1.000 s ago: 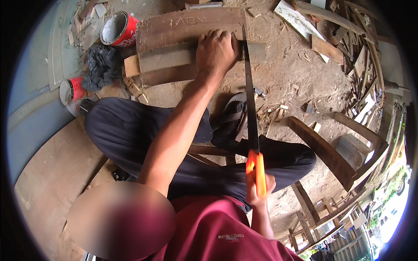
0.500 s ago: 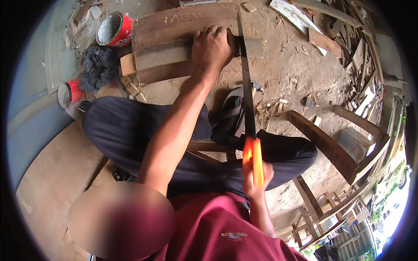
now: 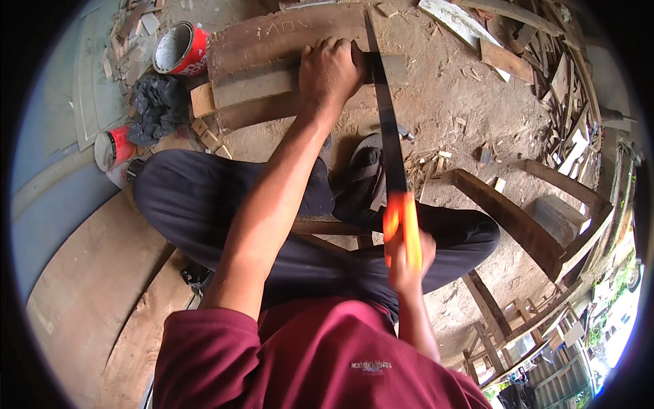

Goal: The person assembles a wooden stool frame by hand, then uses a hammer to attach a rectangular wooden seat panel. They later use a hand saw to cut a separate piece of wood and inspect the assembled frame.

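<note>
My right hand point(image 3: 411, 255) is closed around the orange and yellow handle of a handsaw point(image 3: 390, 129). Its long dark blade points away from me and crosses a grey-brown wooden strip point(image 3: 259, 83) near the strip's right end. Just left of the blade, my left hand point(image 3: 331, 73) presses down on that strip, fingers curled over it and thumb side close to the saw. Beneath the strip lies a wider brown board point(image 3: 286, 33) with marks scratched on its face. Whether the blade has cut into the strip is hidden.
Red paint cans point(image 3: 182, 49) and a crumpled black plastic bag point(image 3: 157, 108) stand at left. Wood scraps point(image 3: 562, 82) pile up at far right. A wooden frame point(image 3: 507, 211) lies beside my right knee. A hammer-like tool point(image 3: 405, 133) lies beyond my foot.
The saw and my right hand have moved forward, away from my body, and slightly right at the handle. My left hand keeps its place on the strip.
</note>
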A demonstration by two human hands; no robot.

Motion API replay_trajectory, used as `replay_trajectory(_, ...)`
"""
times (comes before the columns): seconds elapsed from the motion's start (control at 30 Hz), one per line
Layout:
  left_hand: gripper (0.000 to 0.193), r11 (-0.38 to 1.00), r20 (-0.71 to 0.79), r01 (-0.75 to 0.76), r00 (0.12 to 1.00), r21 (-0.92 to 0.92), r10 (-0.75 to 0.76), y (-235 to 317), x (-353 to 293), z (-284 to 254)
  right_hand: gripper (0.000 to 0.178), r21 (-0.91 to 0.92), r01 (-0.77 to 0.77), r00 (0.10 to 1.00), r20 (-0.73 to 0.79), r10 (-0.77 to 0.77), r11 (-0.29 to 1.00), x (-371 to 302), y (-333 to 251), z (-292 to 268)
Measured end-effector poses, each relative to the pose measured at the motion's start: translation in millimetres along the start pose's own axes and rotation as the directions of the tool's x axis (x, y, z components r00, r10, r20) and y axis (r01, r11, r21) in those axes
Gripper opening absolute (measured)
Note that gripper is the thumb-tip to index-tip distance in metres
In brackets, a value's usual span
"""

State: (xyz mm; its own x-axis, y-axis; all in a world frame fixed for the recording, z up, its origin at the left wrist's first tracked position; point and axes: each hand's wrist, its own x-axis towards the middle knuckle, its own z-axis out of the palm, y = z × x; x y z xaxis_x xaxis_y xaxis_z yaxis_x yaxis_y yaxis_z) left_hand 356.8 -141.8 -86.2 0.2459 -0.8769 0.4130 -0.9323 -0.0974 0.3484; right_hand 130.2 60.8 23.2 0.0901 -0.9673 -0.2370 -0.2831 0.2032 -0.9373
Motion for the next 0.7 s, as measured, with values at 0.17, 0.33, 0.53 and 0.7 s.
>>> replay_trajectory(0.17, 0.021, 1.0, 0.119, 0.008, 0.993, 0.009, -0.009, 0.3, 2.8, -8.2, 0.018, 0.09, -0.01, 1.0, -0.003, 0.011, 0.996, 93.3, -6.4, 56.5)
replay_trajectory(0.33, 0.02, 0.998, 0.029, 0.051, 0.998, -0.043, -0.05, 3.4, 0.0, -8.5, 0.037, -0.34, 0.278, 0.959, 0.15, -0.24, 0.899, -54.4, 15.3, -15.4)
replay_trajectory(0.53, 0.022, 0.999, 0.041, 0.036, 0.999, -0.038, -0.034, -0.2, 0.3, -5.8, 0.036, -0.095, 0.198, 0.98, 0.006, -0.198, 0.976, 55.5, 22.9, 27.0)
replay_trajectory(0.7, 0.021, 0.997, 0.043, 0.028, 0.999, -0.075, -0.025, -1.0, -4.7, -9.0, 0.017, 0.031, -0.009, 0.999, 0.031, 0.008, 0.999, 71.1, 7.1, 34.0)
